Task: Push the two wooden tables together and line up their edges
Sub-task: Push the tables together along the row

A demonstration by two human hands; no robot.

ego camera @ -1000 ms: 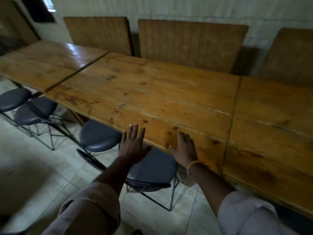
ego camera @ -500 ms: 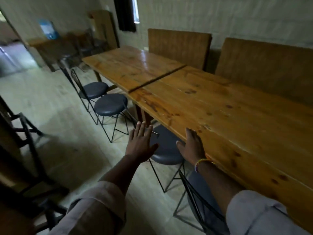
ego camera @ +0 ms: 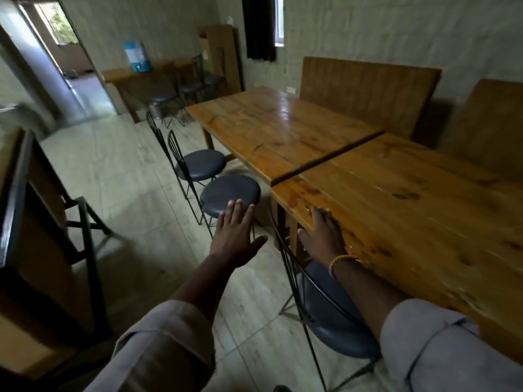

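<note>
Two wooden tables stand end to end. The far table (ego camera: 271, 128) and the near table (ego camera: 410, 199) meet at a dark narrow seam. At the front, the far table's edge juts slightly past the near one. My right hand (ego camera: 322, 236) lies flat on the near table's front edge, close to its left corner, fingers spread, a beaded bracelet on the wrist. My left hand (ego camera: 235, 236) hovers open in the air above the floor, left of that corner, touching nothing.
Dark round-seat wire chairs (ego camera: 229, 193) stand along the tables' front side; one chair (ego camera: 334, 315) is right under my right forearm. Wooden bench backs (ego camera: 368, 89) line the wall behind. A dark wooden piece of furniture (ego camera: 34, 222) stands at the left. Tiled floor lies between.
My view has swung left and I have moved along the near table toward the seam. My right hand slid along the front edge to the left corner; my left hand stays raised and open.
</note>
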